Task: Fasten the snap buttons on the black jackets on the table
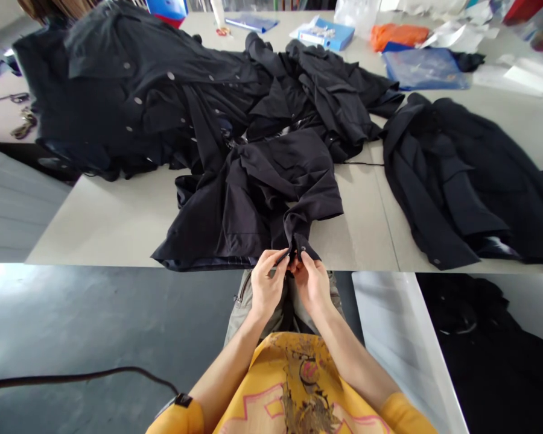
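A black jacket [248,205] lies spread over the front of the table, one part of it drawn to the edge before me. My left hand [268,280] pinches this cloth between thumb and fingers. Close beside it, my right hand [312,280] grips the same piece of fabric, where a small round button or snap shows. The fingertips of both hands nearly meet at the fold, and the dark cloth hides part of them.
More dark jackets are heaped on the table [104,223] at the back left [117,78]. Another black jacket [466,175] lies to the right. Behind are a blue box [339,36], an orange bag [396,35] and a blue plastic folder [425,67]. Dark cloth [493,355] fills a white bin [389,337] below.
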{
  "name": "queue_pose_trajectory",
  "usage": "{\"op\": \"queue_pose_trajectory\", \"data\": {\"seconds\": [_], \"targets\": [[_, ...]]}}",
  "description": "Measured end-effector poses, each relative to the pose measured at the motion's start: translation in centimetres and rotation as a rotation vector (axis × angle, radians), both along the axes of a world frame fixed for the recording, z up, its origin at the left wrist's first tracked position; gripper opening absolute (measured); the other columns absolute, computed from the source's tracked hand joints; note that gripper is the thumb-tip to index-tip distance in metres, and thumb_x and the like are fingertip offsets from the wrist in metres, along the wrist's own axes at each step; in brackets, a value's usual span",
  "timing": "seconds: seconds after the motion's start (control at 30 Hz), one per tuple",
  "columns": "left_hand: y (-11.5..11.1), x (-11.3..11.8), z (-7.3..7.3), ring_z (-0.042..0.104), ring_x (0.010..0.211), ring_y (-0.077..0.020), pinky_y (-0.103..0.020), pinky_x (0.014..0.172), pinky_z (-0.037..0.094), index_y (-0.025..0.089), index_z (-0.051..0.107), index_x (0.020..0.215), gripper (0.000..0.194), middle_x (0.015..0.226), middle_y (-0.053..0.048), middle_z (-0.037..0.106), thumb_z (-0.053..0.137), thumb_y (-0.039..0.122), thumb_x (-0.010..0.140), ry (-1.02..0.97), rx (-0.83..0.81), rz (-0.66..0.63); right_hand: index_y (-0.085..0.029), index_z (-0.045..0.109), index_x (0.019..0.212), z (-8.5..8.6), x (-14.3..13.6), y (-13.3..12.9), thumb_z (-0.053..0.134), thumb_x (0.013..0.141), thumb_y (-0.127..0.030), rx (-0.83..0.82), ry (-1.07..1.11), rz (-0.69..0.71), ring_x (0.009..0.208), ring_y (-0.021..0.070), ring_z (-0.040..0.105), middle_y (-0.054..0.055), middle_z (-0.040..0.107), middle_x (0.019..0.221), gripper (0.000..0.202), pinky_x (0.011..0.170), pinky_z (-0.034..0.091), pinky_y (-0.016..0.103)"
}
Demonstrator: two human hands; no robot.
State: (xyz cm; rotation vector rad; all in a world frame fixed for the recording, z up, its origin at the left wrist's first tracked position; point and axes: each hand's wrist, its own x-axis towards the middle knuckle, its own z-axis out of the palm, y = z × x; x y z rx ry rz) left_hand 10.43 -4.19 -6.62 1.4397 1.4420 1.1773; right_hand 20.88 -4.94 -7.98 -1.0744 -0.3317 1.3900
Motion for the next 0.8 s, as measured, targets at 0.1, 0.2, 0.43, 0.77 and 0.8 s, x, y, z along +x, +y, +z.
{"op": "queue_pose_trajectory", "data": {"seconds": [0.1,0.2,0.43,0.77,0.8], "targets": [[0.2,-0.6,0.2,0.062,0.078,-0.0140,-0.022,0.072,0.048,0.020,0.073,0.092,0.021,0.089,-0.002,0.067,0.059,0.036,0.094,0.070,0.010,0.119,-0.020,0.066,0.068,0.5,0.1,0.0,0.065,0.085,-0.044,-0.020,-0.414,-0.060,0.068,0.0214,0.063,0.005,0.066,0.068,0.029,0.074,0.053,0.036],[0.3,-0.9,0.5,0.061,0.072,-0.0129,-0.022,0.071,0.048,0.019,0.070,0.082,0.023,0.083,-0.001,0.065,0.061,0.036,0.094,0.158,0.067,0.223,-0.022,0.074,0.094,1.3,0.4,-0.2,0.064,0.086,-0.038,0.110,-0.862,-0.111,0.101,0.0305,0.067,0.012,0.073,0.098,0.020,0.099,0.048,0.043],[0.7,-0.1,0.2,0.065,0.091,-0.0182,-0.031,0.086,0.052,0.023,0.073,0.108,0.022,0.095,-0.006,0.068,0.054,0.029,0.097,0.287,0.231,0.079,-0.022,0.074,0.101,2.0,1.0,-0.1,0.057,0.091,-0.038,0.149,-1.096,0.157,0.099,0.0335,0.068,0.015,0.073,0.093,0.025,0.099,0.047,0.046],[0.3,-0.3,-0.3,0.063,0.090,-0.0164,-0.030,0.082,0.055,0.020,0.068,0.119,0.027,0.098,-0.006,0.066,0.052,0.017,0.097,0.330,0.350,-0.095,-0.015,0.068,0.075,2.2,1.2,-0.8,0.046,0.097,-0.029,0.162,-1.481,0.270,0.055,0.0187,0.062,0.011,0.067,0.062,0.034,0.058,0.040,0.027],[0.3,-0.3,-0.3,0.063,0.090,-0.0161,-0.029,0.081,0.055,0.020,0.068,0.119,0.027,0.098,-0.006,0.066,0.052,0.017,0.097,0.332,0.361,-0.101,-0.014,0.068,0.075,2.2,1.2,-0.8,0.044,0.098,-0.026,0.150,-1.554,0.292,0.055,0.0185,0.063,0.011,0.068,0.063,0.035,0.058,0.039,0.027]]}}
